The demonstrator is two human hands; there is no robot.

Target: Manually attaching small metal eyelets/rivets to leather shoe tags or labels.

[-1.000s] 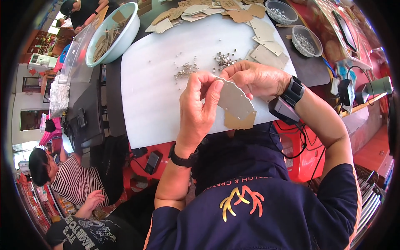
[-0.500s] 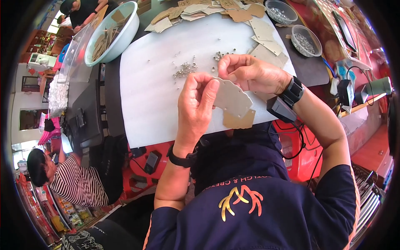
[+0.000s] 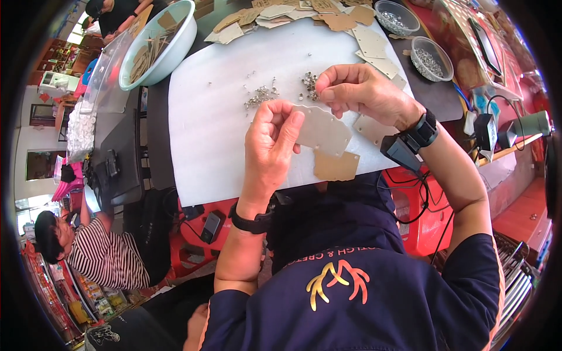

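My left hand (image 3: 270,143) pinches a grey cardboard piece (image 3: 324,131) between thumb and fingers. The piece has a curved, scalloped edge with small holes along it, and is held tilted above the white sheet. Just off its upper right edge is my right hand (image 3: 370,96), thumb and fingers pressed together; whatever may be between them is too small to make out. Beyond my hands lie loose small metal fittings (image 3: 259,97) and a second little heap of metal fittings (image 3: 308,83), partly beside my right fingertips. A brown card piece (image 3: 338,168) lies under the held one.
Cardboard pieces (image 3: 339,21) are piled along the far edge of the white sheet (image 3: 205,128), more along its right. Two clear tubs (image 3: 432,63) of metal fittings stand at right. A pale basin (image 3: 181,44) holds cardboard at far left. Other people are at left.
My right hand has moved up and slightly right, away from the cardboard's edge. My left hand has shifted slightly left and turned the piece a little.
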